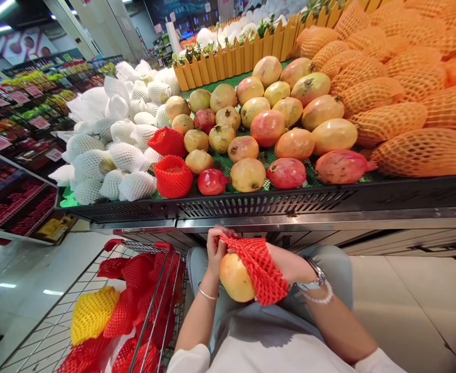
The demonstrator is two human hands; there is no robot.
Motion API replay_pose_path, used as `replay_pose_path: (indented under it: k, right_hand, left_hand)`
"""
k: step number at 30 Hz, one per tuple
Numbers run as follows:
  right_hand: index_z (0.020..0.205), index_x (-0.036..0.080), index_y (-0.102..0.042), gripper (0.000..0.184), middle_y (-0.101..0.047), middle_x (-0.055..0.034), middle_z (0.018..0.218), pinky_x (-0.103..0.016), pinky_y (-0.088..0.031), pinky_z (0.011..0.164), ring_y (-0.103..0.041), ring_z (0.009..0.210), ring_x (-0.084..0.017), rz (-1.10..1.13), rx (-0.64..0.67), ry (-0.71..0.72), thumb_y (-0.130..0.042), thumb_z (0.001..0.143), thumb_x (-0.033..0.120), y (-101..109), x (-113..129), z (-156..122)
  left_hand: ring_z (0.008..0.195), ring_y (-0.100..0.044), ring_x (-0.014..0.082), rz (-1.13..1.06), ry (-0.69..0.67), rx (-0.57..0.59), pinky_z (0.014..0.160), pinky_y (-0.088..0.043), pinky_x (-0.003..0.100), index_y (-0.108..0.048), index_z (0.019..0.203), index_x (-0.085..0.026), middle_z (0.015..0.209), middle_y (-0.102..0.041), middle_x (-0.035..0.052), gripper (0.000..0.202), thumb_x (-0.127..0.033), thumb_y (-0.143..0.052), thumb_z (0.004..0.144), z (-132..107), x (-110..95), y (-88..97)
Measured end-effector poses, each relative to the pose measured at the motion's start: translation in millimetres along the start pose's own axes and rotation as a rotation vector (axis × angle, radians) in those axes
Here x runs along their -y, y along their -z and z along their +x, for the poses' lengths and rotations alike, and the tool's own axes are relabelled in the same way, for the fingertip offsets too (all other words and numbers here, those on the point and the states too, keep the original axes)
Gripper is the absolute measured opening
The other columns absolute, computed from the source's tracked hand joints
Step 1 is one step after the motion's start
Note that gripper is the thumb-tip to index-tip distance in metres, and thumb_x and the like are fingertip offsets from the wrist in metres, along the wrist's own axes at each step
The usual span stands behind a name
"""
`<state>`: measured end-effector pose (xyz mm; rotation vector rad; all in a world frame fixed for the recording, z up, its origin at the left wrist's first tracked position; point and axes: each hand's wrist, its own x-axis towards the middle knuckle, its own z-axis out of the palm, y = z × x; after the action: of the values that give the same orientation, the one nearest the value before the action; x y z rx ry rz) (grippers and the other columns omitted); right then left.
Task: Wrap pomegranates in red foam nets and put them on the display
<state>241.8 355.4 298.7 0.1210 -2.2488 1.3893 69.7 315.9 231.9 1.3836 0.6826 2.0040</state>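
Close to my body I hold a yellow-orange pomegranate [235, 278] partly covered by a red foam net sleeve [261, 269]. My left hand [216, 248] pinches the sleeve's upper edge above the fruit. The sleeve hides most of my right hand [285, 264], whose fingers do not show; its wrist carries a watch and a bead bracelet. Bare pomegranates [268, 127] lie on the display shelf [274, 202] in front of me, and two fruits in red net sleeves [172, 175] sit at their left.
Fruits in white foam nets [111, 155] fill the shelf's left end, fruits in orange nets [391, 98] its right. A shopping cart [134, 311] at my lower left holds red and yellow net sleeves. A yellow picket fence [247, 54] backs the display. Tiled floor lies right.
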Motion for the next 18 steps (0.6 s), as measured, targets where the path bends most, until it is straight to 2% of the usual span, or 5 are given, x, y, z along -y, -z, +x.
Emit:
replay_pose_path:
  k: [5,9,13,16,18]
  right_hand:
    - [0.132,0.019,-0.056,0.055,-0.06,-0.0068,0.131,-0.032,-0.037,0.112,-0.055,0.123,-0.02,-0.103,-0.115,0.056,-0.073,0.081,0.032,5.2,9.2,-6.8]
    - [0.132,0.023,-0.057,0.052,-0.061,-0.0027,0.13,-0.029,-0.034,0.114,-0.056,0.123,-0.018,-0.194,-0.118,0.106,-0.072,0.083,0.034,5.0,9.9,-7.5]
    - [0.13,0.02,-0.059,0.049,-0.062,-0.0047,0.129,-0.032,-0.039,0.113,-0.057,0.121,-0.02,-0.251,-0.131,0.094,-0.069,0.085,0.035,1.5,12.7,-3.6]
    - [0.127,0.018,-0.06,0.042,-0.065,-0.0054,0.123,-0.031,-0.047,0.105,-0.062,0.113,-0.019,-0.356,-0.231,0.076,-0.064,0.088,0.035,-2.1,11.9,-2.2]
    - [0.125,0.018,-0.061,0.042,-0.066,-0.006,0.122,-0.033,-0.05,0.102,-0.063,0.112,-0.02,-0.466,-0.299,0.07,-0.065,0.087,0.037,-5.3,5.2,-3.5]
  left_hand:
    - [0.08,-0.052,0.0126,0.302,-0.315,-0.161,0.072,-0.048,0.028,-0.045,0.097,-0.019,0.087,-0.047,0.002,0.013,-0.031,-0.042,0.101,-14.8,-6.4,-6.9]
    - [0.076,-0.053,0.0093,0.514,-0.553,-0.249,0.065,-0.047,0.022,-0.043,0.1,-0.018,0.089,-0.047,0.0004,0.011,-0.01,-0.047,0.095,-19.5,-3.8,-3.4]
    - [0.081,-0.054,0.0115,0.533,-0.527,-0.225,0.069,-0.051,0.026,-0.043,0.105,-0.019,0.094,-0.049,0.0027,0.015,-0.01,-0.047,0.094,-21.2,-6.9,1.7]
    - [0.081,-0.05,0.0137,0.595,-0.527,-0.294,0.073,-0.048,0.031,-0.043,0.098,-0.017,0.087,-0.047,0.0031,0.005,-0.015,-0.047,0.095,-31.0,-24.1,-0.5]
    - [0.074,-0.045,0.0134,0.712,-0.512,-0.242,0.07,-0.041,0.029,-0.047,0.088,-0.016,0.075,-0.045,0.0014,0.013,-0.025,-0.049,0.097,-42.6,-40.7,-6.6]
